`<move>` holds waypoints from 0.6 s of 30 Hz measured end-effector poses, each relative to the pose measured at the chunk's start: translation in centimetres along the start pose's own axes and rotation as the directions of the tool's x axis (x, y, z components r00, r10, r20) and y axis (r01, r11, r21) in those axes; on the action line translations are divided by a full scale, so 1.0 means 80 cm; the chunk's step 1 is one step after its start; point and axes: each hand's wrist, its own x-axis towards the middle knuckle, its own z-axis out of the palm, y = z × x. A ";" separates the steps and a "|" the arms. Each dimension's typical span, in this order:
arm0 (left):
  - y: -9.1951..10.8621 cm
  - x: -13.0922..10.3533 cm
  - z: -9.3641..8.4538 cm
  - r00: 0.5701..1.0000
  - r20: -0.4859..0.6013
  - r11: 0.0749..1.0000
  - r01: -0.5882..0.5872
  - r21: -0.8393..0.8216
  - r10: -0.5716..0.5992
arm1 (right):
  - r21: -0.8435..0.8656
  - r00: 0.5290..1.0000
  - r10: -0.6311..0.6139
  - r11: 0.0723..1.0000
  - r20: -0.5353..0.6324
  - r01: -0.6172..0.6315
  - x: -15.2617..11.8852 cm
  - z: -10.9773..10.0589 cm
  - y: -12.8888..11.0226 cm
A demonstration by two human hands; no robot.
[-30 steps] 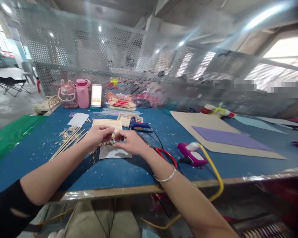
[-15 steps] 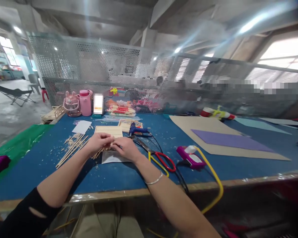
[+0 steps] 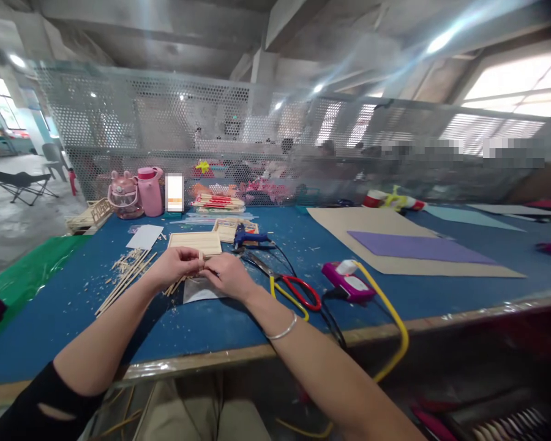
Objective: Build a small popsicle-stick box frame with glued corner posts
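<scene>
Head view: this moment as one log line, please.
left hand: pinching small pale wooden piece; right hand: beside it, grip unclear; beyond: rectangular pale wooden tray, blue glue gun

The blue table (image 3: 202,334) carries scissors (image 3: 265,267), a glue gun (image 3: 252,238), a beige sheet (image 3: 371,222) and apparently wooden sticks (image 3: 123,284).

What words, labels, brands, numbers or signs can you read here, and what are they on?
No text can be read for certain.
Wooden piece at far left: letter-like cut-outs, too small to make out.
White upright screen: pixelated, unreadable.
Round pink bottle: any markings too small to read.
</scene>
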 end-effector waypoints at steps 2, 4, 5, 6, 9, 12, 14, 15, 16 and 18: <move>-0.002 0.001 -0.001 1.000 0.010 1.000 0.006 -0.002 -0.006 | -0.002 1.000 -0.002 1.000 -0.011 0.002 0.000 0.000 0.001; -0.002 0.002 -0.002 1.000 0.025 1.000 0.012 0.003 -0.012 | 0.003 1.000 -0.008 1.000 -0.017 0.008 0.000 0.000 0.001; -0.002 0.003 -0.002 0.999 0.030 1.000 0.015 0.007 -0.015 | 0.006 1.000 -0.011 1.000 -0.015 0.011 0.000 0.000 0.001; -0.001 0.003 -0.002 0.999 0.032 1.000 0.017 0.012 -0.017 | 0.009 1.000 -0.010 1.000 -0.012 0.010 0.000 0.000 0.002; 0.001 0.002 -0.001 0.999 0.026 0.999 0.022 0.023 -0.023 | 0.015 1.000 0.020 1.000 -0.004 -0.020 0.000 0.002 0.002; -0.001 0.003 -0.002 1.000 0.011 0.999 0.026 0.026 -0.026 | 0.044 0.998 0.063 0.997 0.016 -0.064 0.000 0.003 0.003; -0.004 0.003 -0.002 1.000 -0.003 0.999 0.026 0.026 -0.026 | 0.089 0.995 0.095 0.991 0.040 -0.098 0.001 0.003 0.005; -0.005 0.003 -0.002 1.000 -0.010 0.999 0.022 0.035 -0.021 | 0.123 0.992 0.111 0.985 0.055 -0.117 0.001 0.002 0.006; -0.007 0.003 -0.001 1.000 -0.018 0.999 0.017 0.047 -0.016 | 0.163 0.989 0.127 0.977 0.069 -0.137 0.001 0.001 0.007; -0.008 0.002 0.001 1.000 -0.018 0.997 0.001 0.074 0.000 | 0.258 0.984 0.155 0.950 0.092 -0.174 0.000 -0.004 0.010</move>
